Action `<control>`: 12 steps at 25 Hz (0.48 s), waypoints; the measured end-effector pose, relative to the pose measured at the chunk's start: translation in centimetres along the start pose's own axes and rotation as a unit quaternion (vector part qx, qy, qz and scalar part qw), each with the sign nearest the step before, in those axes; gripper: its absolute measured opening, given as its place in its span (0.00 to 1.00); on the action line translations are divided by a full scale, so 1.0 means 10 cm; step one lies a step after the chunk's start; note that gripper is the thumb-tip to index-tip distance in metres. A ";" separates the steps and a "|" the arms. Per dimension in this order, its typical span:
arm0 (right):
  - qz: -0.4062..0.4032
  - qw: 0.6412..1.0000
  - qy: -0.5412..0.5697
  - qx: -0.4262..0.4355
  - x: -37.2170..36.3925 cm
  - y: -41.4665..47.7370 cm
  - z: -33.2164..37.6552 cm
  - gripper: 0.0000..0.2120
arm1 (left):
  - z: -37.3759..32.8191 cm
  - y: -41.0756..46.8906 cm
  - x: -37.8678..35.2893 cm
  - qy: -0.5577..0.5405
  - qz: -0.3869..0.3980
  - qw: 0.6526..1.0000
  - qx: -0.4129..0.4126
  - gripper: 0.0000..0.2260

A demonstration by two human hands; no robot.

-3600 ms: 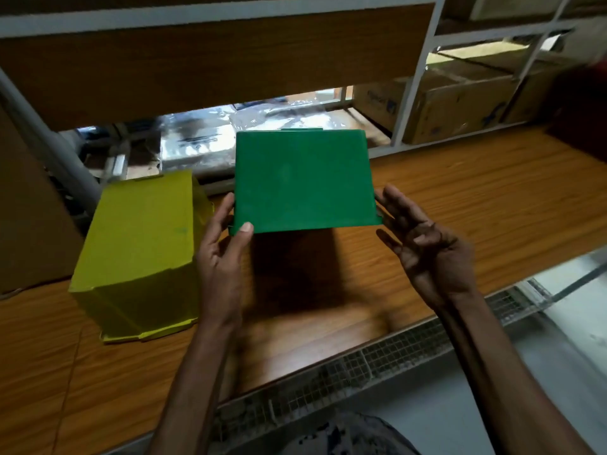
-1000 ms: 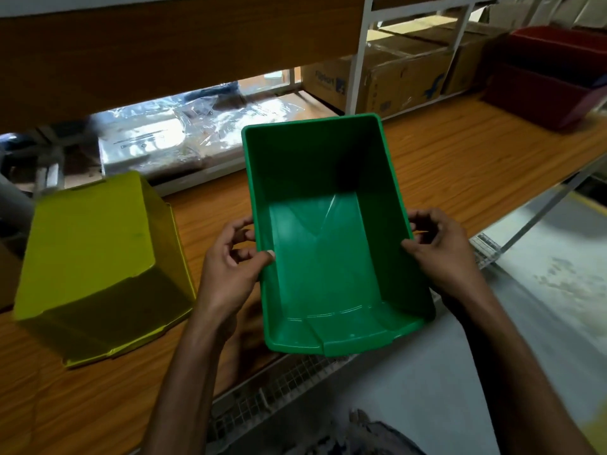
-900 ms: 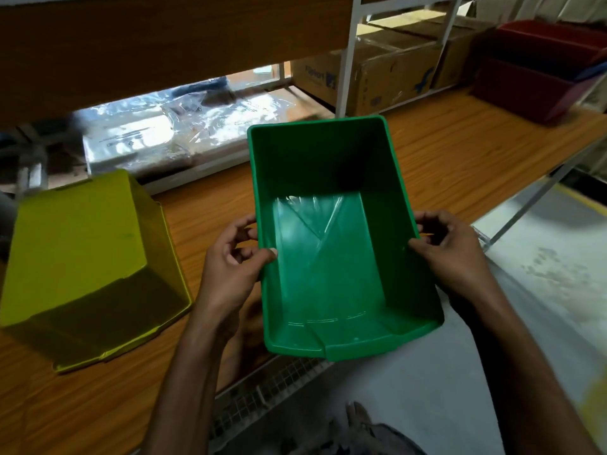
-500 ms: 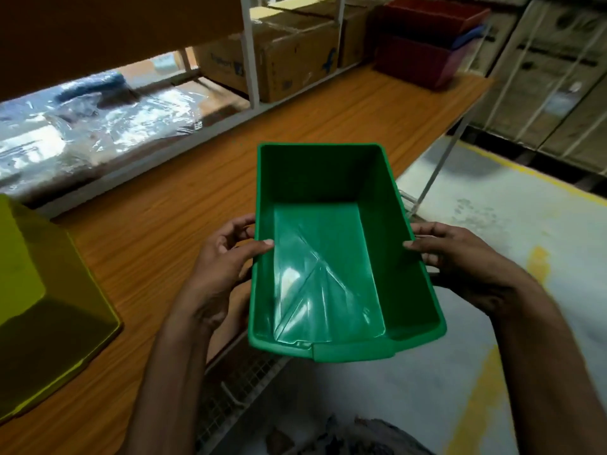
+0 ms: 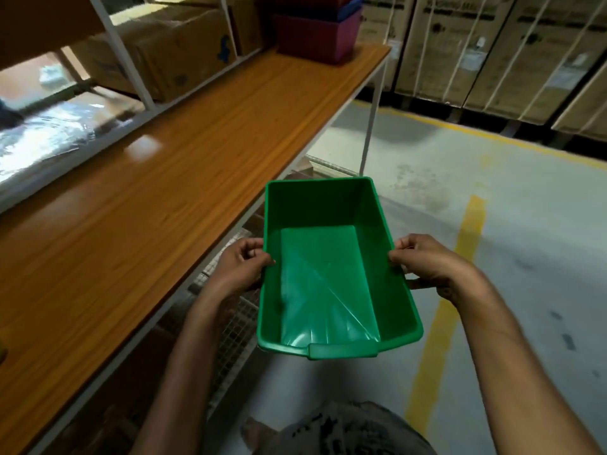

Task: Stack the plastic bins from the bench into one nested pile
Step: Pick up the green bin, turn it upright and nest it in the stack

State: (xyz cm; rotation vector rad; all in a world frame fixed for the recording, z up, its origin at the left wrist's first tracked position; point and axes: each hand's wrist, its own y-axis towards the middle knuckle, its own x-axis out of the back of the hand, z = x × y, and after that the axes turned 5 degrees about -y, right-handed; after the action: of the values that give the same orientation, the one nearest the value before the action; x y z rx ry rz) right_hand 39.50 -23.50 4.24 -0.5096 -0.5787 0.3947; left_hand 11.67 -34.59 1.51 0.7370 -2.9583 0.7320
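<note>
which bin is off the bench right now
The green bin, held by its side rims in the left hand and right hand over the floor. The maroon bin stands at the far end of the bench.

bin (image 5: 331,277) right of bench (image 5: 138,205)

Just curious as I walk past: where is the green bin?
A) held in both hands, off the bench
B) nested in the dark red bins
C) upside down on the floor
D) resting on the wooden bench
A: the left hand and right hand each grip a side rim of the green bin, open side up, beside the wooden bench.
</note>
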 end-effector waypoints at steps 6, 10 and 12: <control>-0.081 0.996 -0.037 -0.007 0.51 0.11 -0.63 0.06 | 0.17 0.04 -0.92 0.069 0.023 0.997 -0.016 0.14; -0.139 0.989 -0.054 -0.013 0.69 0.21 -0.97 0.08 | 0.19 0.11 -1.34 0.085 0.013 0.995 -0.054 0.13; -0.163 0.986 -0.045 -0.010 0.75 0.28 -1.12 0.10 | 0.22 0.21 -1.52 0.107 0.008 0.992 -0.072 0.14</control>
State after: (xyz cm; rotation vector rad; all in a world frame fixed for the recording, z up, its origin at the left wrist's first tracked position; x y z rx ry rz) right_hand 51.39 -21.43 -2.27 -0.4091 -0.7404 0.1006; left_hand 24.50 -27.20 -3.08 0.5855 -2.7898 0.5520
